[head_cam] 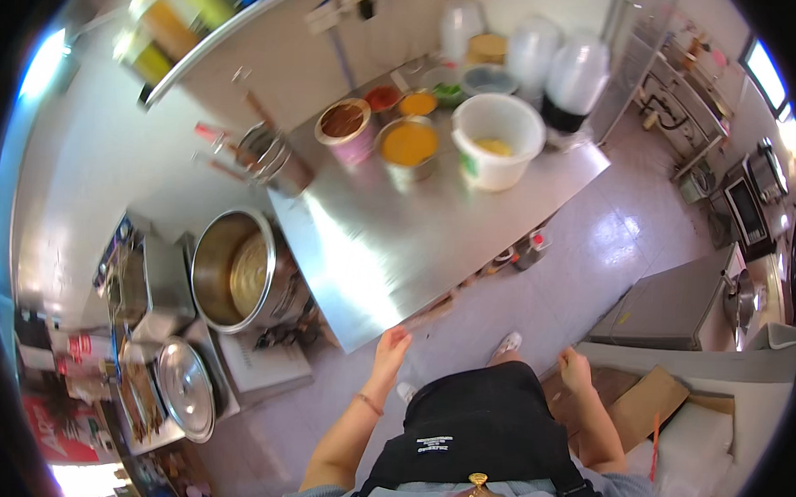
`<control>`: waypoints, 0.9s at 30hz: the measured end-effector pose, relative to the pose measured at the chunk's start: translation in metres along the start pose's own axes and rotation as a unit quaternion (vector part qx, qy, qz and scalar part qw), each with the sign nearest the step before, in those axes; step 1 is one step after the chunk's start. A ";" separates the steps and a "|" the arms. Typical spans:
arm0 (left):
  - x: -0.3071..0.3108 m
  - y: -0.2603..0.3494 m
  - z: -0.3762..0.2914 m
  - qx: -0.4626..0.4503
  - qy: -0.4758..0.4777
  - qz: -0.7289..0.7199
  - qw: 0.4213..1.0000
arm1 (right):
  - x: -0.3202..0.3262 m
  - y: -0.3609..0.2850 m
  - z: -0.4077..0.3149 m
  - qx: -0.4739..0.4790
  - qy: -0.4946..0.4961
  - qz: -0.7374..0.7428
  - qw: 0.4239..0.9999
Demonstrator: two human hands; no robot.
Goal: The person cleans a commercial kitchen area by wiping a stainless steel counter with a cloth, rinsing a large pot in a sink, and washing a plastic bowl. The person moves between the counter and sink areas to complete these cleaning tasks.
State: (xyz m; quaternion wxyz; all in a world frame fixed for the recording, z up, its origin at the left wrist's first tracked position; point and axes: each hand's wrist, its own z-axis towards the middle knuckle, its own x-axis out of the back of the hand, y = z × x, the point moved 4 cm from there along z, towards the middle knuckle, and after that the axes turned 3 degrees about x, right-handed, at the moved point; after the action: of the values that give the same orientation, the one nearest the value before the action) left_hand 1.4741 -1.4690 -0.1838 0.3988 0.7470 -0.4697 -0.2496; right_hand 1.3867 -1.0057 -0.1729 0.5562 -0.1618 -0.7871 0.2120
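My left hand (392, 355) is bent at the wrist near the front corner of a stainless-steel table (398, 248), with nothing seen in it. Whether it touches the table edge I cannot tell. My right hand (574, 370) hangs over the floor on the other side of my black apron (477, 422); its fingers are curled and the palm is hidden. On the table stand a white plastic bucket (470, 162) with yellow food inside, a metal pot of orange-yellow contents (409, 144), a pink tub of brown paste (342, 122) and a smaller container of red seasoning (382, 98).
Stacked clear plastic bowls (578, 74) stand at the table's back right. A deep steel stockpot (229, 269) and a round metal lid (186, 389) are at left. Bottles (531, 248) sit beneath the table edge. Cardboard (649, 402) lies at right, beside a grey cabinet (665, 304).
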 end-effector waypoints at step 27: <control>-0.341 0.264 0.217 -0.086 0.301 -0.356 0.881 | 0.293 0.310 0.240 -0.143 -0.065 0.097 0.983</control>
State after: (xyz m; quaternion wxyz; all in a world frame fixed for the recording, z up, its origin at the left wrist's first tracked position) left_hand 1.0312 -1.3034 -0.0866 0.4677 0.8659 -0.0068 -0.1773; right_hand 1.0697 -0.6331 -0.1662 0.4520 -0.3011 -0.8242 0.1605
